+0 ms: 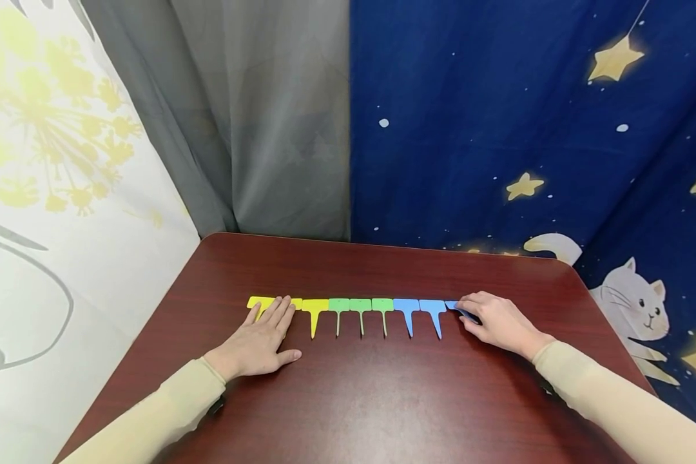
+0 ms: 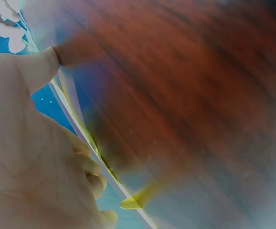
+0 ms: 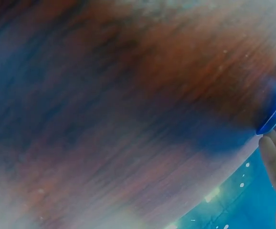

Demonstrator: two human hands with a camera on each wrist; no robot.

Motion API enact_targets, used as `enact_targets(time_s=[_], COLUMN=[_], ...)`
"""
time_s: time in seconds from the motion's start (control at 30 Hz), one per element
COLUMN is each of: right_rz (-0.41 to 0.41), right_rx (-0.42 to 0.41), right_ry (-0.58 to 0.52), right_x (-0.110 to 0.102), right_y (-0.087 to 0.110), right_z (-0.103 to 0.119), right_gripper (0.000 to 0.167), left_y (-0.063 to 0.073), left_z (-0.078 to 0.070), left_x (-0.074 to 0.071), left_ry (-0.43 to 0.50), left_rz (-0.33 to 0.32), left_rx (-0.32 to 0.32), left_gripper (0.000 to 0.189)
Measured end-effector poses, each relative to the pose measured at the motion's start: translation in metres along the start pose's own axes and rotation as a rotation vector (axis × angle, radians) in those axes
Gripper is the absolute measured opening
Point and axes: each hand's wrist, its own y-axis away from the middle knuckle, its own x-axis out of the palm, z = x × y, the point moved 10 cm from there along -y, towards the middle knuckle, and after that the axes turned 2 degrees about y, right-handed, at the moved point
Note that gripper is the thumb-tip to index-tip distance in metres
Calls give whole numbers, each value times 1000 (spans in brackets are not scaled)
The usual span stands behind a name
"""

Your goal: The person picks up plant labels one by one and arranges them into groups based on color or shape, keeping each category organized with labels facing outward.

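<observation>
A row of T-shaped plant labels runs across the table, their heads side by side and stems toward me. At the left are yellow labels (image 1: 316, 305), green labels (image 1: 361, 305) fill the middle, and blue labels (image 1: 432, 307) lie at the right. My left hand (image 1: 261, 343) rests flat over the leftmost yellow labels, fingers straight and thumb spread, partly covering them. At the right end, my right hand (image 1: 501, 321) pinches the last blue label (image 1: 451, 305), which sits tilted and is mostly hidden by the fingers. The right wrist view shows that blue label (image 3: 273, 116) at the fingertips.
The dark red wooden table (image 1: 359, 393) has a far edge behind the row. Beyond it hang a grey curtain (image 1: 290, 129) and a blue starry curtain (image 1: 470, 129). A white patterned curtain (image 1: 93, 258) hangs at the left.
</observation>
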Motion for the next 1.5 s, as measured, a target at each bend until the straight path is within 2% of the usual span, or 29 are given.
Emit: enact_targets(time_s=[0.4,0.77,0.9,1.17,1.37,1.43,1.5], right_rz=[-16,14,3,-1,-15,-38,-74], right_rx=[-37,-41,-46,-38,-28,-17,7], right_ry=[20,62,79,88,65,63,71], right_x=[2,10,12,13,9,4,-3], right_y=[-2,2,0,-8,-11,-14,-18], right_z=[8,11,14,14,16,17,16], right_gripper=[39,62,58,49,44,41,37], left_y=[3,2,3,4,7,6,3], left_z=[2,2,3,5,1,0,2], left_x=[-1,-3,-4,-8,-8,-13,-23], left_ry=[-15,-16,-9,-16,8,16,17], left_rz=[0,-11,-23,-74,-104,-147,-221], left_rx=[4,1,5,16,40,37,14], left_gripper=[94,96,95,95,90,84,77])
